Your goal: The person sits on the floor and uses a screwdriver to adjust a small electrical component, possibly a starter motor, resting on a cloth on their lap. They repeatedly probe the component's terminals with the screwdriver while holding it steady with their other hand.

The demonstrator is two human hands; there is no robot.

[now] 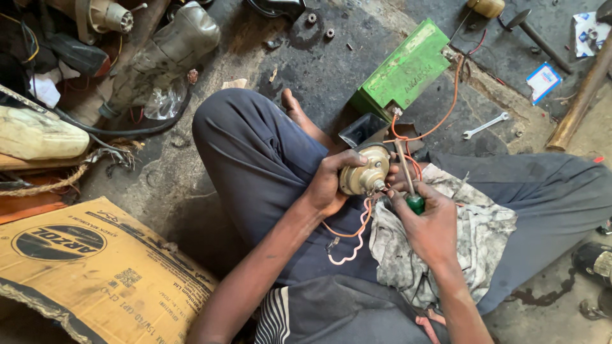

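I sit cross-legged on a dirty workshop floor. My left hand [331, 181] grips a round brass-coloured horn-like part [364, 173] over my lap. My right hand [433, 223] holds a screwdriver with a green handle [414, 202], its shaft pointing up beside the part. Orange wires [446, 105] run from the part to a green box-shaped battery [403, 70] on the floor ahead. More thin wire [347, 245] hangs down from the part. A stained rag [472, 236] lies over my right thigh.
A flattened cardboard box [95, 267] lies at lower left. Engine parts, a plastic tank [38, 134] and hoses crowd the upper left. A spanner [486, 125] and a wooden handle [583, 95] lie on the floor at upper right, with small gears [320, 25] at the top.
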